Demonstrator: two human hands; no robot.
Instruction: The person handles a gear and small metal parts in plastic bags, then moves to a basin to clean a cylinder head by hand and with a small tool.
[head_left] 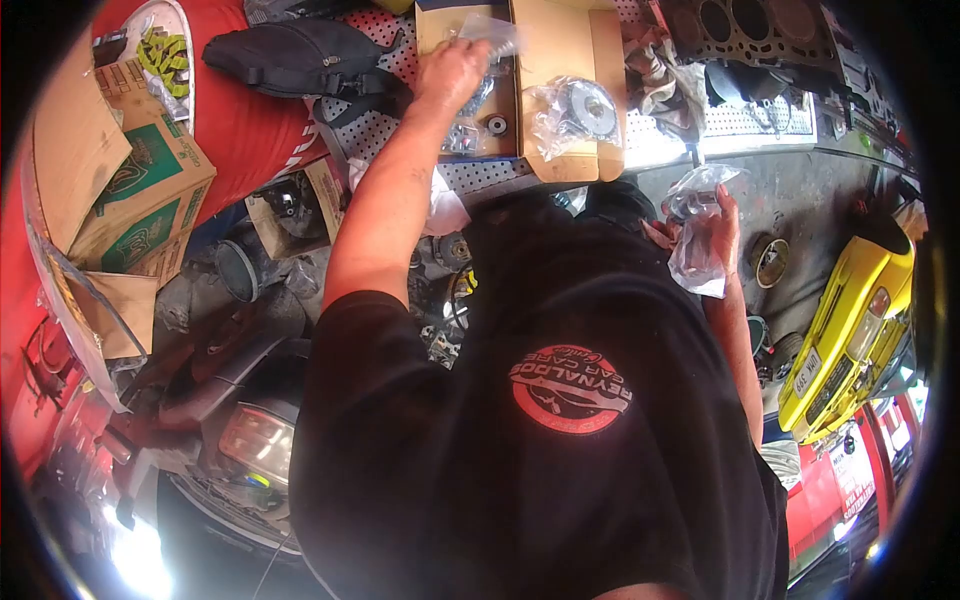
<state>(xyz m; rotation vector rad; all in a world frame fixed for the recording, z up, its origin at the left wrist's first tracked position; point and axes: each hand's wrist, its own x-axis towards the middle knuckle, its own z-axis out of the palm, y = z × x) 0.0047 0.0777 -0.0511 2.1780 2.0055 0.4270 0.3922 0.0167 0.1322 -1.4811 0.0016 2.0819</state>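
My left hand [452, 76] is over the left part of an open cardboard box [565, 35], its fingers closed on a small clear plastic bag [487, 33]. Below that hand, bagged parts and a small round metal part [497, 125] lie in the box. On the box's right flap rests a toothed metal disc [592, 108] in clear plastic. My right hand [727, 232] is off to the right, below the bench edge, with its fingers around another clear plastic bag [697, 257]. What that bag contains is hard to make out.
A perforated metal bench [492, 175] runs along the top, with a black bag [295, 62], a crumpled cloth [665, 85] and a metal gasket [745, 25]. Cardboard boxes [145, 195] stand at left, yellow bodywork [850, 330] at right. Parts litter the floor.
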